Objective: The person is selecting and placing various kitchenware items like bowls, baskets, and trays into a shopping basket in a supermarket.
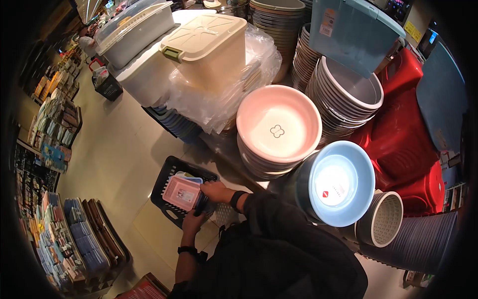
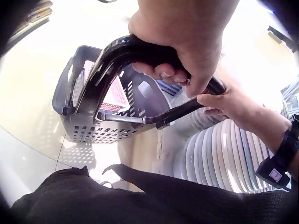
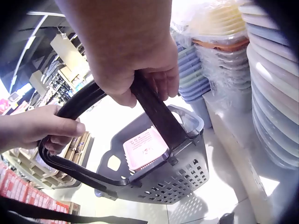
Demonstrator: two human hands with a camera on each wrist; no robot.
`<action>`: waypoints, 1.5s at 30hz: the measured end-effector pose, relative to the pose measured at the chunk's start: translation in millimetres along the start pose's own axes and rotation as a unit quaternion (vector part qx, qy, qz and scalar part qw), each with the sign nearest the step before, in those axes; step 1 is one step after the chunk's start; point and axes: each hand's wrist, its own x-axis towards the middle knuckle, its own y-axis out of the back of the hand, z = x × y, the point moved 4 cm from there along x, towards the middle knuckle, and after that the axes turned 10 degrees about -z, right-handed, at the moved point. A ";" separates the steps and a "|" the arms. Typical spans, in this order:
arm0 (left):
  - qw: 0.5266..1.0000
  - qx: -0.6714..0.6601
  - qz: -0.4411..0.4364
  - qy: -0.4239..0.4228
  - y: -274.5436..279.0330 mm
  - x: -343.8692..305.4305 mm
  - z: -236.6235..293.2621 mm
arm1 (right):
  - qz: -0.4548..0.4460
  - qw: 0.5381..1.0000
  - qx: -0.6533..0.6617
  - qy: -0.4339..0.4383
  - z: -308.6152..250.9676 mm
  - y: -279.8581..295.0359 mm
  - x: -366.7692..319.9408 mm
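A black shopping basket [image 1: 172, 167] with perforated sides hangs below both hands, above the tiled floor. Inside it lies a pink plastic basket [image 3: 145, 148] with a label, and paler pieces show beneath it in the head view. My left hand [image 2: 187, 42] has its fingers curled round the basket's black handle [image 2: 126, 49]. On another stretch of the same handle, my right hand [image 3: 135, 65] grips with the fingers wrapped over it. Each wrist wears a dark band.
Stacked basins stand close on the right, a pink basin [image 1: 279, 124] and a blue basin [image 1: 342, 183] on top. Behind them are a cream lidded box [image 1: 204, 50] and red stools [image 1: 403, 144]. Shelves of folded goods [image 1: 84, 239] line the left. Another shopping basket [image 1: 107, 87] is farther off.
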 end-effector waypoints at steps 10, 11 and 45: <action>0.990 -0.047 -0.118 -0.062 9.0 31.2 -16.9 | -0.092 0.994 0.028 -0.059 -7.4 20.4 7.8; 0.989 0.002 -0.052 -0.135 -1.0 50.4 -35.0 | -0.119 0.989 0.028 -0.077 -5.6 26.4 2.1; 0.781 -0.482 -0.330 -0.219 -76.3 135.7 297.6 | 0.132 0.855 0.261 -0.427 371.8 324.5 -208.0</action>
